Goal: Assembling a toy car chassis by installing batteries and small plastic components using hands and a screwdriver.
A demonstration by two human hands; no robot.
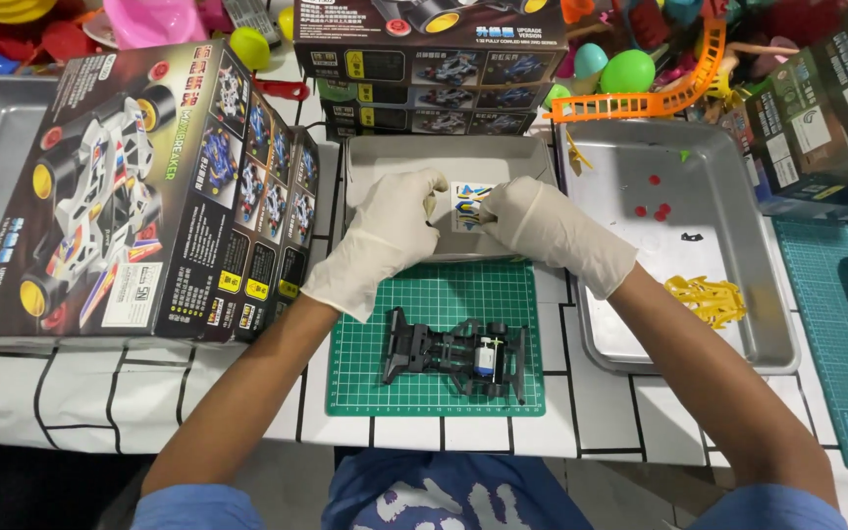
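Both gloved hands meet over the small tray (375, 157) at 12 o'clock: the left hand (385, 236) and the right hand (542, 228) pinch a sticker sheet (467, 204) between their fingertips. The black toy car frame (455, 357) lies on the green mat (434, 393) at 6 o'clock, without body or stickers. So the build looks about half done.

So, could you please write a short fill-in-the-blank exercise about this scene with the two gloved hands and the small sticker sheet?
1. Both hands, left hand and right hand, wear white ____.
2. The black plastic toy car chassis lies on a small ____ cutting mat.
3. The hands hold a small colourful sticker sheet over a shallow grey metal ____.
4. The yellow plastic part lies in the metal tray on the person's ____ side.

Missing words: gloves; green; tray; right
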